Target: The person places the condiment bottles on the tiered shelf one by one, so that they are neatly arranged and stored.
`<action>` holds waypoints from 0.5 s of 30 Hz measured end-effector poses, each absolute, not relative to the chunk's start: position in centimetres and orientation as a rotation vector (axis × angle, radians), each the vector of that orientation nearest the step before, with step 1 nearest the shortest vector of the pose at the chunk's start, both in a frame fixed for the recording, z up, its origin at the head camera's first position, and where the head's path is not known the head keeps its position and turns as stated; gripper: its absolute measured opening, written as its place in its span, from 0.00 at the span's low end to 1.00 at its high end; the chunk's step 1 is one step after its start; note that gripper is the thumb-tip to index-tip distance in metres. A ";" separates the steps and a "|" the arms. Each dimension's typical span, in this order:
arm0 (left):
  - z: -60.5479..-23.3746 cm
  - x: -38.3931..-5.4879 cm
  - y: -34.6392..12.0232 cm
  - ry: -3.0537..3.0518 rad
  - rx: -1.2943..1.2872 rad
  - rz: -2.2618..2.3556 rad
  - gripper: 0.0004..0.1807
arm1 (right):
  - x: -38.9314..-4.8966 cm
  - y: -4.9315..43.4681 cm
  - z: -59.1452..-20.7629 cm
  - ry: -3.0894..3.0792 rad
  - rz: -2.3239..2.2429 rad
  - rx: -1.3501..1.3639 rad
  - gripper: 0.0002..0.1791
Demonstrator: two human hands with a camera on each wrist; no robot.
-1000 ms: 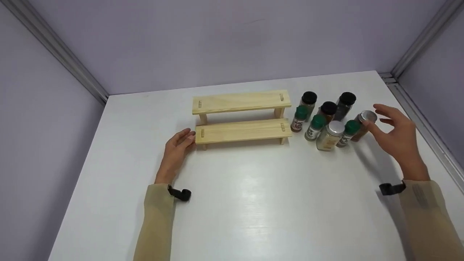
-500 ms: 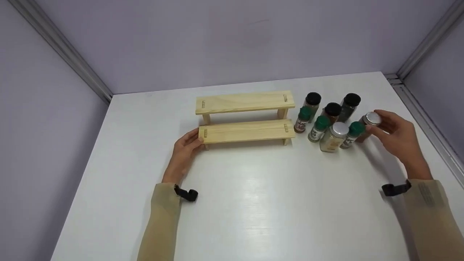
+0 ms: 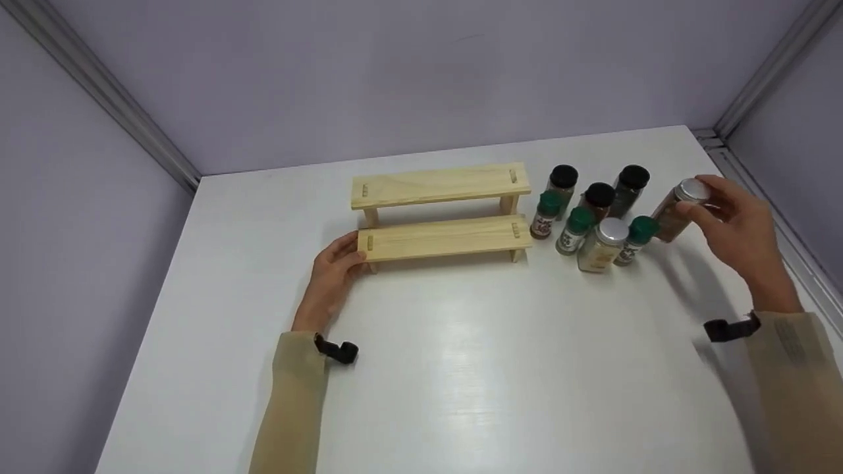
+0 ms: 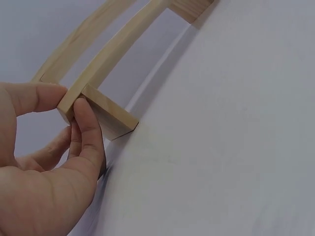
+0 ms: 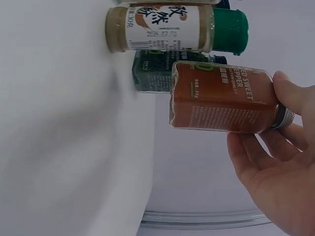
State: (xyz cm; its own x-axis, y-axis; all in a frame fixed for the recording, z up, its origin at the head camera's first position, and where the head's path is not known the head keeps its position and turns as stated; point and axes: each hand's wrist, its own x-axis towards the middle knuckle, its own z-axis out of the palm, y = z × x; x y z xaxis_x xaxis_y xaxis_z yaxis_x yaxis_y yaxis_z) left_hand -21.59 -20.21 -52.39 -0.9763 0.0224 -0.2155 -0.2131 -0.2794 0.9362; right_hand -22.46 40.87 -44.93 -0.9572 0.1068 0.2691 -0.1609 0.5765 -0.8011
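Note:
My right hand grips a square glass spice jar near its silver lid; red-brown powder fills it and the label reads "sweet pepper". In the right wrist view its base is clear of the white table. A two-tier wooden rack stands left of the jars. At the left end of its lower shelf, my left hand pinches the board between thumb and fingers, as the left wrist view also shows. A green-capped bottle stands just left of the held jar.
Beside the rack stand several more spice jars: black-capped ones behind, green-capped ones and a silver-lidded pale one in front. A wall rises behind the table, with metal framing at the right corner.
My right hand has closed round the silver-lidded jar and raised it up and to the right, away from the group. My left hand has moved onto the lower shelf's end and taken hold.

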 end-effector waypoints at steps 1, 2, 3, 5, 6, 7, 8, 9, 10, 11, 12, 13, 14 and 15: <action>-52.4 -21.6 -20.2 1.798 -0.241 2.380 0.31 | -22.5 40.9 -44.5 -2.518 1.316 0.052 0.29; -52.4 -21.7 -20.3 1.807 -0.240 2.375 0.31 | -22.5 40.8 -44.2 -2.515 1.305 0.060 0.29; -52.5 -21.7 -20.3 1.813 -0.238 2.372 0.31 | -22.4 40.8 -43.8 -2.510 1.301 0.065 0.29; -52.5 -21.7 -20.3 1.818 -0.232 2.367 0.31 | -22.4 40.7 -43.1 -2.498 1.285 0.081 0.28; -52.6 -21.7 -20.4 1.816 -0.231 2.367 0.31 | -22.3 40.7 -42.8 -2.498 1.265 0.085 0.29; -52.6 -21.7 -20.4 1.812 -0.230 2.371 0.31 | -22.3 40.6 -42.5 -2.492 1.237 0.097 0.28; -52.7 -21.7 -20.4 1.804 -0.233 2.377 0.31 | -22.3 40.6 -42.1 -2.492 1.226 0.102 0.28; -52.7 -21.7 -20.4 1.796 -0.235 2.384 0.31 | -22.2 40.5 -41.7 -2.490 1.217 0.108 0.28; -52.8 -21.7 -20.4 1.785 -0.236 2.392 0.31 | -22.2 40.5 -41.4 -2.486 1.204 0.118 0.28; -52.8 -21.7 -20.4 1.774 -0.237 2.400 0.31 | -22.2 40.4 -41.0 -2.485 1.191 0.122 0.28; -52.9 -21.7 -20.4 1.764 -0.232 2.408 0.31 | -22.1 40.3 -40.7 -2.485 1.180 0.128 0.27; -52.9 -21.7 -20.5 1.756 -0.225 2.413 0.31 | -22.1 40.3 -40.3 -2.480 1.174 0.136 0.27; -53.0 -21.7 -20.5 1.750 -0.214 2.415 0.31 | -22.0 40.2 -39.9 -2.480 1.166 0.138 0.27; -53.0 -21.7 -20.5 1.747 -0.202 2.417 0.31 | -22.0 40.1 -39.5 -2.480 1.157 0.137 0.27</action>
